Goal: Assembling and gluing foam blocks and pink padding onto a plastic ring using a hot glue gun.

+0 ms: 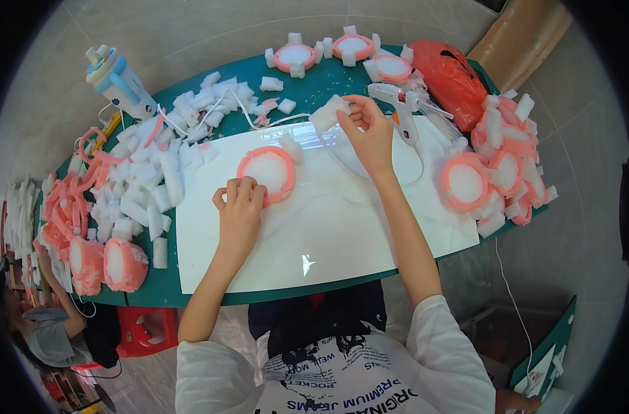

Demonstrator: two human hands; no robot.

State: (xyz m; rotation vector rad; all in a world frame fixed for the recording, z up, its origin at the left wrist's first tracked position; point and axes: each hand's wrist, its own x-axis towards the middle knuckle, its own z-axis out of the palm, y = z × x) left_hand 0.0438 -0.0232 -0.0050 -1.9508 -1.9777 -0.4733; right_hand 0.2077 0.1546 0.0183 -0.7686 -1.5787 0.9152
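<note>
My left hand [241, 208] grips the lower left edge of a pink foam ring with a white round middle [267, 172], which lies on a glossy white board [307, 241]. One white foam block [291, 148] sits at the ring's upper right edge. Farther right, my right hand [367, 131] pinches another white foam block [330, 113] between thumb and fingers, above the board's far edge. Just beyond that hand a white glue gun [400, 110] stands on the board, its pale cable looping over the white surface.
Loose white foam blocks [149, 165] and pink foam strips [69, 203] pile up at left, near a blue-white bottle [121, 83]. Pink ring pieces [506, 172] heap at right, below a red plastic bag [449, 79]. Another person [49, 331] is at far left, by a red stool [145, 330].
</note>
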